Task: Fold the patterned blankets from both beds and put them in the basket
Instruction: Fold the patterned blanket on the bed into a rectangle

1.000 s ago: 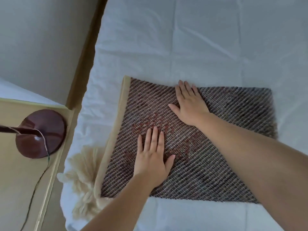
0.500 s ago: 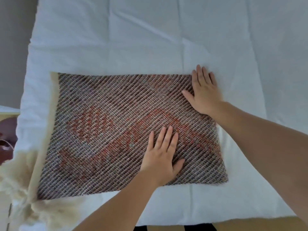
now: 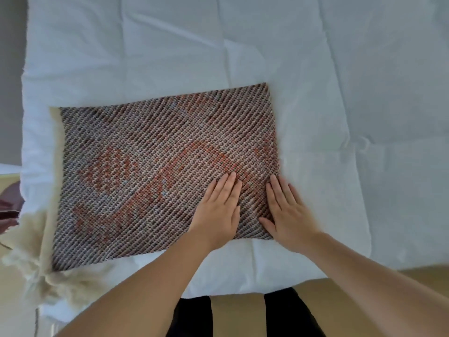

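On the white quilted bed (image 3: 315,69), your left hand (image 3: 218,212) and right hand (image 3: 286,215) press flat, gripping nothing, on the folded brown-and-rust woven blanket (image 3: 145,171); it looks soft and floppy, so grasp its right edge.

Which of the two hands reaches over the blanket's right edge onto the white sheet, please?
The right hand: its outer fingers lie past the blanket edge, while the left hand rests wholly on the weave.

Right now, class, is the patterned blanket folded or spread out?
Folded. The blanket lies as a flat rectangle on the bed, both hands pressing its right end, left hand, right hand.
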`<action>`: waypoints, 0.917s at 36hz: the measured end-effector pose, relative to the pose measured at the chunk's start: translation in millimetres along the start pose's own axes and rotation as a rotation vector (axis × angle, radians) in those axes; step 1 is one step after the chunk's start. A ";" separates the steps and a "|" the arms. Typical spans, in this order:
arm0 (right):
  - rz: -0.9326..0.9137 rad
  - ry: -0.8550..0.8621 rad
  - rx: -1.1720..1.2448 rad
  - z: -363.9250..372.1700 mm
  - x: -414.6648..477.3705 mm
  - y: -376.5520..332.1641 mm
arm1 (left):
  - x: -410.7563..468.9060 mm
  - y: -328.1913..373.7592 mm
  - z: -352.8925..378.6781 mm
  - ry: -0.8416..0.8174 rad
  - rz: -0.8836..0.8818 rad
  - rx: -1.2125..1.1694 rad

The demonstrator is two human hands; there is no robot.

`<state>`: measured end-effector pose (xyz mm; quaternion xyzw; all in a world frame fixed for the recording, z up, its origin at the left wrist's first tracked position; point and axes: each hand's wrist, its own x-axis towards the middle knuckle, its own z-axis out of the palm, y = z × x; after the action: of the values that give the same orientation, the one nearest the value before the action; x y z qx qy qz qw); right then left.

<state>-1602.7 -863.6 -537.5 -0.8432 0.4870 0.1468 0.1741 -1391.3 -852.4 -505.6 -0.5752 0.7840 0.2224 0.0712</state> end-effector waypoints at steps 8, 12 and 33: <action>-0.027 0.103 0.328 -40.4 -3.1 35.5 | 11.2 28.5 5.3 -0.004 0.076 0.020; 0.128 0.281 0.547 -90.8 65.9 54.9 | 28.6 61.1 9.9 -0.026 0.176 0.018; 0.008 0.267 0.613 -228.5 162.8 -16.9 | 28.3 98.2 -43.1 0.272 -0.270 -0.196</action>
<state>-1491.6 -1080.8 -398.1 -0.7614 0.5305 -0.1174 0.3536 -1486.1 -872.1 -451.5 -0.7039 0.6769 0.2061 -0.0623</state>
